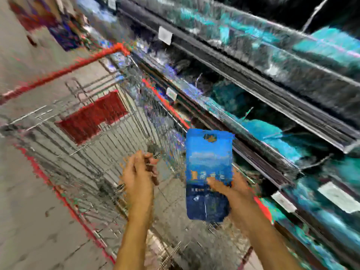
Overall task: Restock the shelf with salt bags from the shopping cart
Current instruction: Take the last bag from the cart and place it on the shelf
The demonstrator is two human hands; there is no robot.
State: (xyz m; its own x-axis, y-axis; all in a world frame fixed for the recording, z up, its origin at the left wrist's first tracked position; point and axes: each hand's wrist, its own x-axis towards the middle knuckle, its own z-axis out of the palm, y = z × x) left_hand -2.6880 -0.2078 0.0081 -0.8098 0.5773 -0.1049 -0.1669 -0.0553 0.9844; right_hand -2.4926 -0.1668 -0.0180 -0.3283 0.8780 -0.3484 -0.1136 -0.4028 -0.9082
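Observation:
My right hand [231,190] grips a blue salt bag [209,162] from below, thumb across its front, and holds it upright between the cart and the shelves. My left hand [139,174] hangs above the wire shopping cart [93,168] with its fingers loosely curled and nothing in it. The cart has red trim and a red flap. Its basket floor is too blurred for me to make out any bags in it. The dark shelves [272,90] run along the right and carry blue and teal bags [261,129].
White price tags [165,35] hang on the shelf edges. Grey tiled floor [29,221] lies left of the cart. Blurred red and blue goods [58,26] stand at the far left end of the aisle. The whole frame is smeared by motion.

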